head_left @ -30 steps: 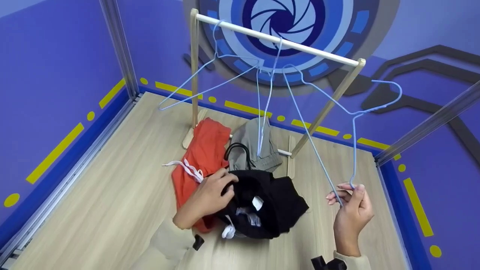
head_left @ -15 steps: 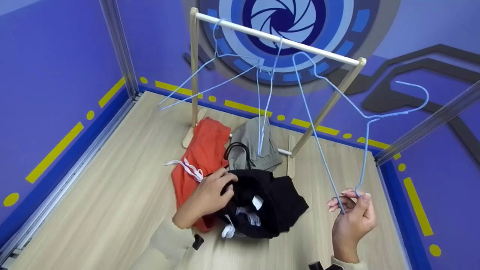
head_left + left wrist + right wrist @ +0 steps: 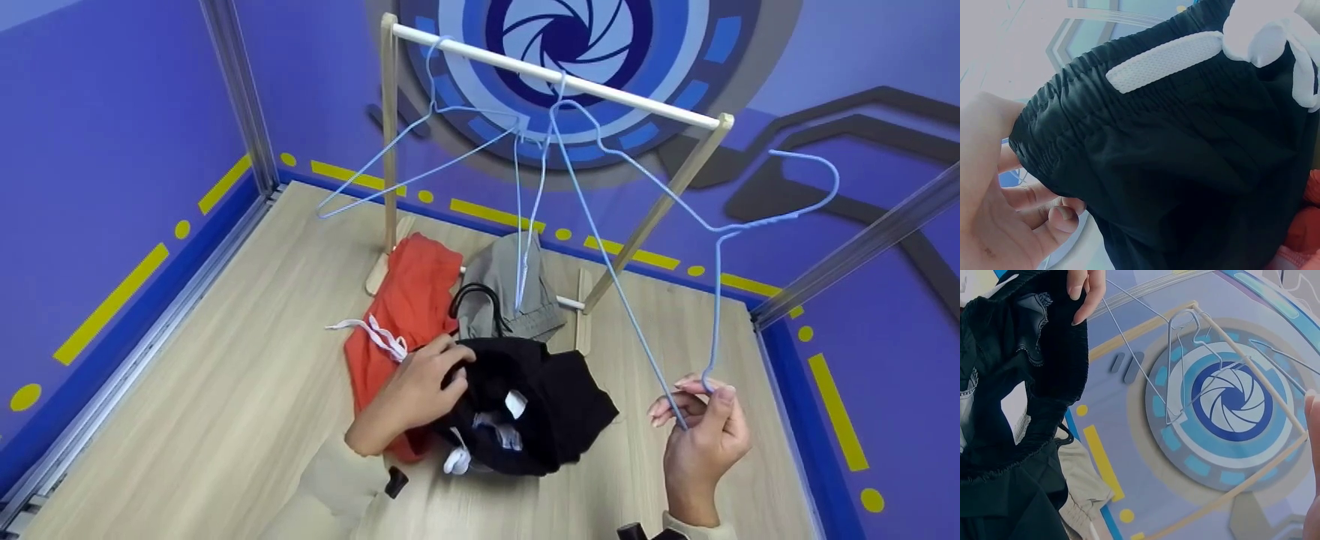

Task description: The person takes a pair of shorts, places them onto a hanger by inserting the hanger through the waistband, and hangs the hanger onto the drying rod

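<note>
My left hand (image 3: 427, 382) grips the elastic waistband of the black shorts (image 3: 577, 405), whose opening faces up. A pale label shows inside. In the left wrist view, a white drawstring (image 3: 1168, 59) runs along the band of the black shorts (image 3: 1185, 157), beside the curled fingers (image 3: 1033, 197). My right hand (image 3: 705, 442) pinches one end of a blue wire hanger (image 3: 649, 176) between thumb and fingers. That hanger is tilted in the air, off the rack, its hook to the right. Only an edge of my right hand (image 3: 1312, 439) shows in the right wrist view.
Behind stands a wooden clothes rack (image 3: 637, 97) with a white rail. From it hang two blue hangers, one left (image 3: 420, 184) and one mid-rail (image 3: 541, 180). Orange shorts (image 3: 412, 285) with a white cord and a grey garment (image 3: 502, 277) lie on the wood-look table (image 3: 247, 360).
The hanger in my right hand swings to the right, then back to the left, its far end now near the middle hanger. My left hand and the black shorts stay put.
</note>
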A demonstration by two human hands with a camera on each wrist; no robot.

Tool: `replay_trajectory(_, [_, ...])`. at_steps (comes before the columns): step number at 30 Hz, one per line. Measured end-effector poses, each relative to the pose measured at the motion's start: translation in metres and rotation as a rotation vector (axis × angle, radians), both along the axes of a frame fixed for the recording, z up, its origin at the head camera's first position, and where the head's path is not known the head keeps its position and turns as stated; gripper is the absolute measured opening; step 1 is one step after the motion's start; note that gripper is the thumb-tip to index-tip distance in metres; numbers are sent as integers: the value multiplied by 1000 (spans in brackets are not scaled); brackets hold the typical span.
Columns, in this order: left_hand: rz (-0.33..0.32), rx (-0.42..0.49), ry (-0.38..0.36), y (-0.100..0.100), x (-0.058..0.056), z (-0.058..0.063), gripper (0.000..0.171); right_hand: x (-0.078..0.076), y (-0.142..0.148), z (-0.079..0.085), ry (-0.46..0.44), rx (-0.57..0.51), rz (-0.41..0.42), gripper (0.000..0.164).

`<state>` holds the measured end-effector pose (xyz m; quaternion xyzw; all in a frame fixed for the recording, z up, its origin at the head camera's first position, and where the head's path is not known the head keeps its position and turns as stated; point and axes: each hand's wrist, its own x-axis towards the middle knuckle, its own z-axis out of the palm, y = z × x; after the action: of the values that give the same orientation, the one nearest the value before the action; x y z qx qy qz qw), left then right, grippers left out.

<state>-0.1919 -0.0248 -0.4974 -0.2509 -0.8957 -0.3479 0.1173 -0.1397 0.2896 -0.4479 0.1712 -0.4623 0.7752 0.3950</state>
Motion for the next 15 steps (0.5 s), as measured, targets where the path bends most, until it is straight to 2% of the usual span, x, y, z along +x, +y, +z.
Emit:
replay_trajectory(9, [-3, 11, 5, -1, 0, 1, 22, 3, -3, 1, 17, 51, 74, 36])
replay_trajectory(15, [12, 24, 0, -2, 0, 2, 23, 5, -4, 1, 22, 39, 108, 36])
